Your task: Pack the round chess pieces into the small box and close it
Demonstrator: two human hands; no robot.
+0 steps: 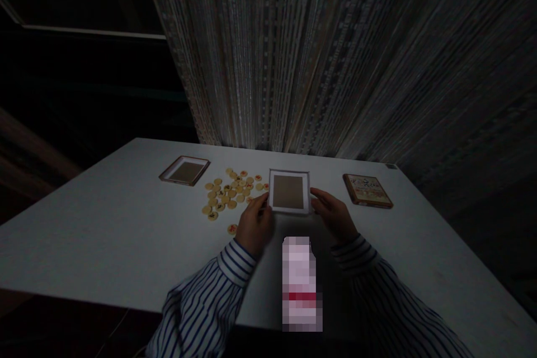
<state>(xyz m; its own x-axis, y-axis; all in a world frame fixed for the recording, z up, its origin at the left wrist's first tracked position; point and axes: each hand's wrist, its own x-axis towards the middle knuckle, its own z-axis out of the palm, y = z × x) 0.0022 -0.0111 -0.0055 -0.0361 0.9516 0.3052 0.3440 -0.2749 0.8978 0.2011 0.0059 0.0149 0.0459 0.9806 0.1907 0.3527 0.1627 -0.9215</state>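
Currently, a pixelated block (300, 285) is masking the area between the striped sleeves (197, 302), and dim light is obscuring many markings on the round pieces (231, 204). The left hand (254, 226) and right hand (335, 218) are clamping the shallow box (288, 191) by opposite sides; its inner face is showing between them, right of the pieces. A white table (104, 229) is supporting the pieces, and a patterned curtain (268, 50) is hanging behind.

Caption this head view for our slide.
Left hand and right hand hold an open box beside scattered round pieces.
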